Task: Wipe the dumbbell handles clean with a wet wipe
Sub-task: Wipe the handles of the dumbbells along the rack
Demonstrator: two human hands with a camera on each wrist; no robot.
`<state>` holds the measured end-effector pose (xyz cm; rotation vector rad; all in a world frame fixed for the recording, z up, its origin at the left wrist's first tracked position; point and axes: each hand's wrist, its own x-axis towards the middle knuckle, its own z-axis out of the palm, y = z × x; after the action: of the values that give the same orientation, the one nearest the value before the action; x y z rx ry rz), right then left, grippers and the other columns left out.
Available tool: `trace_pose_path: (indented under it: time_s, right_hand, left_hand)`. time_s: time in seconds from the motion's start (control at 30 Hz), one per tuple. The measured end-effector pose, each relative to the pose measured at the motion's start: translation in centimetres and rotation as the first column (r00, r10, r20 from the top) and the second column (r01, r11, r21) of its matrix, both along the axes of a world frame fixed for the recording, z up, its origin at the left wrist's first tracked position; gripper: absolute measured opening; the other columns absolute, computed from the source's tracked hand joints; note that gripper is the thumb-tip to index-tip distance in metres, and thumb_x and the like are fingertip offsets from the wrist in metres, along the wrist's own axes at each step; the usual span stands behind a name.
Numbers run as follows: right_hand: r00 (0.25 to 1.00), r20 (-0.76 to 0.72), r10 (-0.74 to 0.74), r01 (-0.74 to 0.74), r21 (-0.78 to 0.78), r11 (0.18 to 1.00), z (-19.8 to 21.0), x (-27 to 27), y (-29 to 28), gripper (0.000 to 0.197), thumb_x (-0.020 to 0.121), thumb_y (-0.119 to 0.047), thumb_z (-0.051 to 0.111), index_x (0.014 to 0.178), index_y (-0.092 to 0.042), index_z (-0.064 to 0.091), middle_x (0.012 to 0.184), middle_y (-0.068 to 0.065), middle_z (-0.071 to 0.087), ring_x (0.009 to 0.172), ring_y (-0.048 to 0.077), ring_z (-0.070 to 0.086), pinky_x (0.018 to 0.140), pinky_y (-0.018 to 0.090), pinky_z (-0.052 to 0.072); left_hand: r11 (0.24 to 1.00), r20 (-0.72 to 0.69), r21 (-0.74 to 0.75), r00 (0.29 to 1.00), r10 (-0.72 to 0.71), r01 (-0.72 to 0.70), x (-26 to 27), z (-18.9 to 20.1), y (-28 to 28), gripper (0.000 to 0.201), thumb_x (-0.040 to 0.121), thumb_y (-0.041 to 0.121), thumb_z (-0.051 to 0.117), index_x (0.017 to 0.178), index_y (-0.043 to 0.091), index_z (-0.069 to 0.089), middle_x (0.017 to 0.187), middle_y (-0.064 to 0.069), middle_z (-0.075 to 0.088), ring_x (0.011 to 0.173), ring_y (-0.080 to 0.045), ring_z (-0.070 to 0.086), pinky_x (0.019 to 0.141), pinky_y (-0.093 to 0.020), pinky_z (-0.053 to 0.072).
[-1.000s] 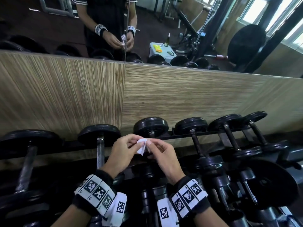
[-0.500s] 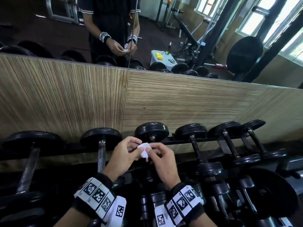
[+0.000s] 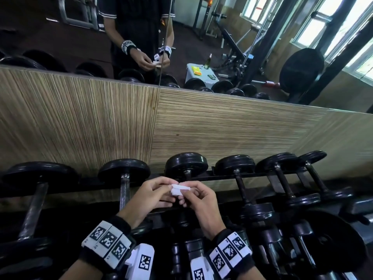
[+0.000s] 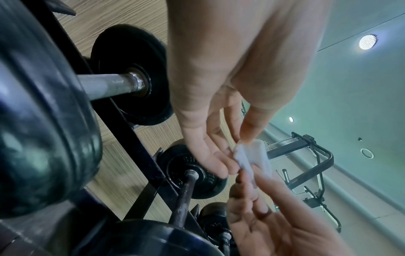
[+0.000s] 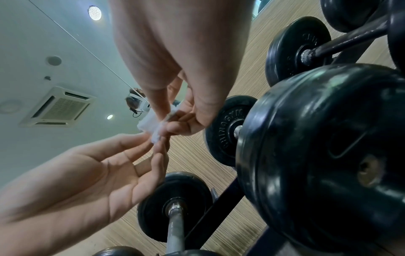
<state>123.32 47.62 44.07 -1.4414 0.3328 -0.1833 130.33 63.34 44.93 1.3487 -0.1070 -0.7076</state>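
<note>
Pinching the small wet wipe (image 3: 178,190) between our left hand (image 3: 150,197) and right hand (image 3: 201,201) | nothing wiped yet | it could slip and fall among the dumbbells (image 3: 186,164) below our hands.

Wall: a striped wood-grain panel (image 3: 201,126) ran behind the rack.
Mirror: a wide mirror (image 3: 60,37) sat above it.
Windows: daylight poured through windows (image 3: 359,37).
Ceiling: round lights (image 4: 368,42) glowed beside a vent (image 5: 59,107).
</note>
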Motion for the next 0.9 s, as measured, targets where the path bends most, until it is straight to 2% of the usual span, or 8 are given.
trace_pose_path:
  time_s: [0.1, 0.3, 0.37, 0.47, 0.63, 0.7, 0.77, 0.9]
  right_hand:
    - [1.000, -0.004, 0.013, -0.013, 0.007, 1.000, -0.2, -0.1, -0.2, 0.016, 0.093, 0.005, 0.062, 0.100, -0.003, 0.074, 0.076, 0.017, 0.070, 0.068, 0.022, 0.063, 0.068, 0.026, 0.054]
    - [0.992, -0.019, 0.125, -0.122, 0.106, 0.987, 0.2, -0.2, -0.9, 0.021, 0.092, -0.013, 0.070, 0.106, 0.003, 0.071, 0.093, 0.026, 0.071, 0.080, 0.029, 0.065, 0.077, 0.032, 0.055]
    - [0.991, -0.040, 0.125, -0.123, 0.043, 0.991, 0.4, 0.1, -1.2, 0.021, 0.094, -0.015, 0.068, 0.111, -0.002, 0.069, 0.091, 0.026, 0.071, 0.079, 0.029, 0.066, 0.075, 0.032, 0.055]
    - [0.978, -0.087, 0.190, -0.197, -0.093, 0.976, 0.2, 0.9, -1.6, 0.027, 0.094, -0.011, 0.068, 0.121, -0.009, 0.066, 0.082, 0.015, 0.071, 0.073, 0.023, 0.065, 0.069, 0.026, 0.055]
    - [0.935, -0.167, 0.313, -0.335, -0.132, 0.933, -0.6, 2.1, -2.8, 0.012, 0.094, -0.006, 0.067, 0.104, -0.001, 0.071, 0.079, 0.014, 0.069, 0.061, 0.012, 0.061, 0.060, 0.019, 0.050]
    - [0.942, -0.201, 0.268, -0.298, -0.135, 0.945, -1.1, 2.7, -4.0, 0.011, 0.095, -0.003, 0.065, 0.104, 0.001, 0.069, 0.077, 0.015, 0.068, 0.057, 0.009, 0.060, 0.056, 0.016, 0.049]
    - [0.954, -0.249, 0.168, -0.215, -0.177, 0.960, -2.1, 3.7, -6.1, 0.014, 0.096, -0.001, 0.062, 0.107, 0.006, 0.068, 0.076, 0.013, 0.068, 0.056, 0.008, 0.060, 0.055, 0.016, 0.048]
    - [0.926, -0.376, -0.001, -0.160, -0.395, 0.905, -4.5, 6.2, -10.7, 0.014, 0.099, -0.005, 0.059, 0.104, 0.003, 0.069, 0.078, 0.011, 0.069, 0.059, 0.010, 0.060, 0.053, 0.016, 0.047]
  left_hand:
    - [0.999, -0.055, -0.038, 0.998, -0.003, 0.001, -0.3, 0.1, -0.3, 0.021, 0.097, 0.023, 0.062, 0.105, 0.006, 0.070, 0.096, -0.018, 0.073, 0.083, -0.024, 0.071, 0.081, -0.036, 0.060]
    - [0.999, 0.032, 0.007, 0.998, 0.047, -0.048, 0.2, -0.8, -0.2, 0.022, 0.087, -0.003, 0.069, 0.108, 0.002, 0.067, 0.100, -0.016, 0.074, 0.092, -0.027, 0.074, 0.082, -0.028, 0.060]
    - [0.999, 0.079, 0.030, 0.996, 0.039, -0.041, 0.3, -0.8, -0.2, 0.024, 0.085, -0.003, 0.071, 0.108, 0.003, 0.066, 0.096, -0.017, 0.075, 0.091, -0.029, 0.074, 0.078, -0.027, 0.060]
    - [0.996, 0.175, 0.081, 0.984, 0.030, -0.045, 0.6, -1.0, -0.3, 0.026, 0.084, -0.001, 0.074, 0.107, 0.006, 0.065, 0.090, -0.016, 0.074, 0.089, -0.026, 0.074, 0.074, -0.026, 0.060]
    - [0.974, 0.317, 0.211, 0.948, 0.011, -0.082, 0.8, -2.0, -0.4, 0.030, 0.083, 0.001, 0.075, 0.104, 0.018, 0.061, 0.080, -0.007, 0.074, 0.083, -0.014, 0.073, 0.074, -0.028, 0.060]
    - [0.914, 0.476, 0.371, 0.879, -0.037, -0.163, 0.9, -3.5, 0.7, 0.024, 0.087, 0.008, 0.073, 0.099, 0.024, 0.059, 0.076, 0.002, 0.073, 0.077, -0.007, 0.069, 0.077, -0.025, 0.056]
    - [0.814, 0.586, 0.528, 0.798, -0.143, -0.242, 1.0, -5.0, 2.8, 0.020, 0.089, 0.018, 0.071, 0.100, 0.028, 0.058, 0.083, 0.011, 0.069, 0.081, -0.002, 0.065, 0.079, -0.027, 0.053]
    - [0.543, 0.619, 0.724, 0.748, -0.240, -0.425, 0.4, -6.5, 6.1, 0.009, 0.090, 0.031, 0.067, 0.096, 0.027, 0.062, 0.078, 0.011, 0.066, 0.082, -0.017, 0.066, 0.068, -0.033, 0.045]
